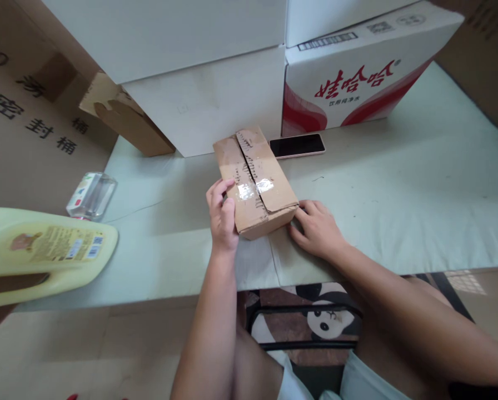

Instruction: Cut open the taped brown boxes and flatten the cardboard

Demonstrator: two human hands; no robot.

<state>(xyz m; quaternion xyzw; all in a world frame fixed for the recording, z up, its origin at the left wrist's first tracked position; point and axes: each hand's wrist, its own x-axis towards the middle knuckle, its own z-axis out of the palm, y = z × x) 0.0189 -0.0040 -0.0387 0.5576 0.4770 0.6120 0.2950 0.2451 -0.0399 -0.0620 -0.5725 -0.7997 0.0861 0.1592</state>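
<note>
A small brown cardboard box (255, 180) with torn clear tape along its top seam lies on the pale green table (399, 194). My left hand (223, 214) grips the box's near left side, thumb and fingers wrapped onto its top edge. On the table at the box's near right corner rests my right hand (318, 228), fingers curled and fingertips touching the box's side.
A dark phone (297, 145) lies behind the box. Large white boxes (207, 100) and a red-printed carton (357, 78) stand at the back. A yellow jug (40, 253) and a clear plastic pack (91, 194) lie at the left. Brown cartons (28, 122) line the left side.
</note>
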